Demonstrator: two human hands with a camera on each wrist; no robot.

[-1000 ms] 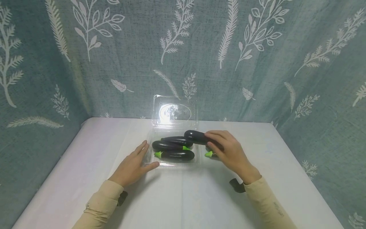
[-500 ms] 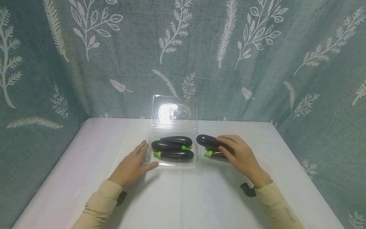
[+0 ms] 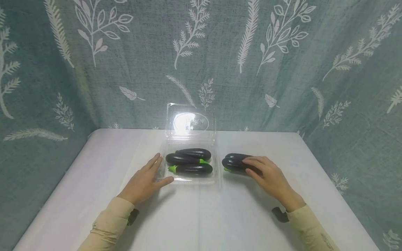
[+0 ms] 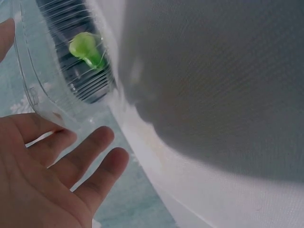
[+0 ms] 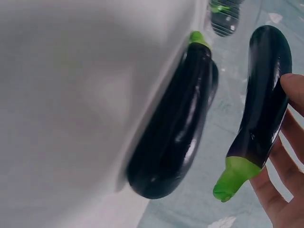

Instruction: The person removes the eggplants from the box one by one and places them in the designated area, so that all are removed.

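Clear, glossy plastic forms the hinged container (image 3: 194,180) at mid-table; we note its lid (image 3: 191,123) raised on the far side, with a bright oval glare. Inside lie three dark, shiny eggplants: a far one (image 3: 194,153), a middle one (image 3: 181,159) with its green cap to the right, and a near one (image 3: 194,169) with its cap to the left.

Right hand (image 3: 270,178): fingers and thumb curled about a held eggplant (image 5: 263,90), to the right of the container. The head view hides the stem end of this eggplant under the hand; the right wrist view gives it fully, a smooth, slightly bent body with a stubby green cap. From above it overlaps its neighbours, but the right wrist view shows a gap between it and a plump lying eggplant (image 5: 171,123). Behind that, we see a sliver of another eggplant (image 5: 215,83).

Left hand (image 3: 142,184): fingers extended and spread, thumb apart, grasping nothing, at the container's left side. We cannot tell how firmly it touches. The left wrist view adds fine parallel ribs in the plastic and a green cap (image 4: 87,50) seen through them.

White cloth, finely textured up close, covers the table (image 3: 194,216); leaf-patterned grey-green fabric (image 3: 144,62) hangs beyond.
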